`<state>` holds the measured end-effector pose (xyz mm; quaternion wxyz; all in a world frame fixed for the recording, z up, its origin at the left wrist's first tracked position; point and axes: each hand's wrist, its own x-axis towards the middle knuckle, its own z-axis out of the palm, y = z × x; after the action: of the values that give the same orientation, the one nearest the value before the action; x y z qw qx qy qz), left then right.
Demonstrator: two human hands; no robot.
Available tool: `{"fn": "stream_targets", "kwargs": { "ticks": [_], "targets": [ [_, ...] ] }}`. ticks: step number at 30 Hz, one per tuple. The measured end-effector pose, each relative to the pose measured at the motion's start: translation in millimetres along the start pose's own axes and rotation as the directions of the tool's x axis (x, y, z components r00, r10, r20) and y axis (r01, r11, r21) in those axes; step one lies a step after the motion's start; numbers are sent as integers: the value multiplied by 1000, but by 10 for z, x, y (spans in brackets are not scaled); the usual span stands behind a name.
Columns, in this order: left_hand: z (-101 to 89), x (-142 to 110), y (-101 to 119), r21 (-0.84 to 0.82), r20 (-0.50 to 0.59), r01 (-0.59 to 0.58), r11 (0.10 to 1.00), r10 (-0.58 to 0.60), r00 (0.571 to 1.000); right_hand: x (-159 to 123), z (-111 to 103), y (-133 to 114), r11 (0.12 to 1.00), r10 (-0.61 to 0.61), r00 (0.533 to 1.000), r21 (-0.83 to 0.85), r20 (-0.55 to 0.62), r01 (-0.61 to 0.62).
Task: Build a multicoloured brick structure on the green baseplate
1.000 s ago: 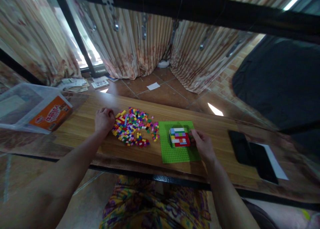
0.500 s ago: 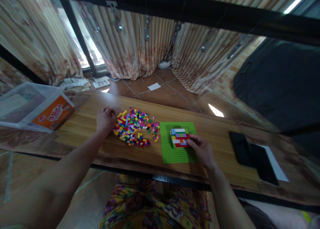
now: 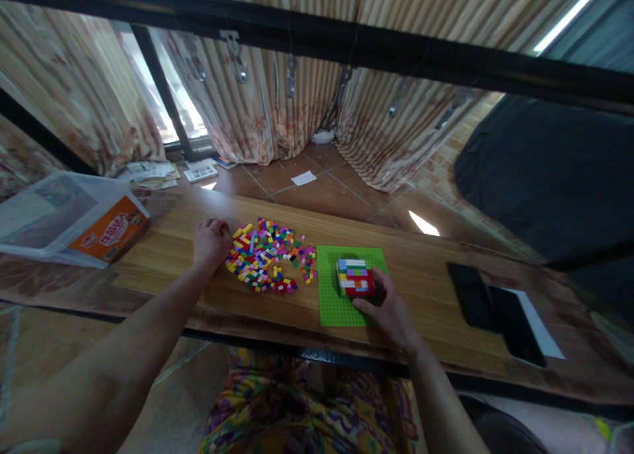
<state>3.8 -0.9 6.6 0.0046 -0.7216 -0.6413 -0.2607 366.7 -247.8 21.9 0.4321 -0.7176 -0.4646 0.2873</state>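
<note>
A small build of stacked toy bricks (image 3: pixel 352 277) in white, red, purple, green and blue stands on a green studded baseplate (image 3: pixel 329 313). My right hand (image 3: pixel 391 308) grips the build at its right front corner, thumb along the near side and fingers at the right side. At the left edge of a loose pile of coloured bricks (image 3: pixel 270 249), my left hand (image 3: pixel 212 242) rests with curled fingers. Whatever those fingers may hold is hidden.
A clear plastic bin (image 3: pixel 64 219) with an orange label stands at the table's left end. Two dark flat devices, one a black slab (image 3: pixel 473 295), lie at right beside a white sheet (image 3: pixel 537 325). A dark bar (image 3: pixel 317 37) crosses above the table's far side.
My right thumb has moved from the build's right side to its near edge, and that hand has spread wider. My left hand stays beside the pile. The camera view has tilted slightly.
</note>
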Motion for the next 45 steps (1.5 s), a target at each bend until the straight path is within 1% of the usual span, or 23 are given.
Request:
{"fn": "stream_targets", "kwargs": {
  "ticks": [2,5,10,13,15,18,22,27,31,34,37,39,41,42,43,45],
  "targets": [
    [1,-4,2,-5,-3,4,1000,-4,1000,-43,54,31,993,-35,999,-110,-39,31],
    [-3,-14,10,-19,-4,13,1000,-13,1000,-66,134,62,974,-71,990,-222,-126,42],
    [2,-20,6,-29,3,22,999,-22,1000,-66,205,106,954,-115,966,-298,-230,42],
    [11,-18,-2,-25,-1,29,999,-29,1000,-56,205,137,938,-145,955,-342,-258,50],
    [14,-18,-4,-17,1,30,999,-30,1000,-44,195,148,928,-152,954,-370,-259,47],
    [19,-24,-4,-13,4,22,1000,-22,1000,-30,164,155,916,-131,959,-401,-251,21],
    [29,-42,-8,-39,1,26,999,-26,1000,-4,90,178,902,-111,967,-431,-231,0],
    [23,-62,-5,-60,3,25,998,-25,1000,53,-37,225,889,-44,978,-455,-201,-53],
    [25,-69,7,-43,6,27,999,-27,1000,42,-161,206,880,-47,987,-473,-151,-31],
    [38,-73,7,-34,-8,18,999,-19,1000,-42,-195,101,865,-101,982,-503,-161,7],
    [46,-78,3,-38,-13,1,999,-1,1000,-159,-100,-83,845,-210,954,-530,-213,67],
    [46,-80,3,-41,-12,-1,999,0,1000,-213,37,-210,834,-328,929,-514,-170,200],
    [41,-81,7,-44,-11,3,999,-3,1000,-219,210,-308,809,-422,904,-478,-67,342],
    [38,-82,9,-47,-11,5,999,-5,1000,-201,300,-343,802,-447,894,-456,-29,387],
    [35,-83,11,-51,-11,6,999,-7,1000,-171,387,-370,797,-467,884,-440,-15,414],
    [31,-84,14,-59,-16,6,998,-7,1000,-84,542,-414,803,-463,886,-418,9,424]
  ]
}}
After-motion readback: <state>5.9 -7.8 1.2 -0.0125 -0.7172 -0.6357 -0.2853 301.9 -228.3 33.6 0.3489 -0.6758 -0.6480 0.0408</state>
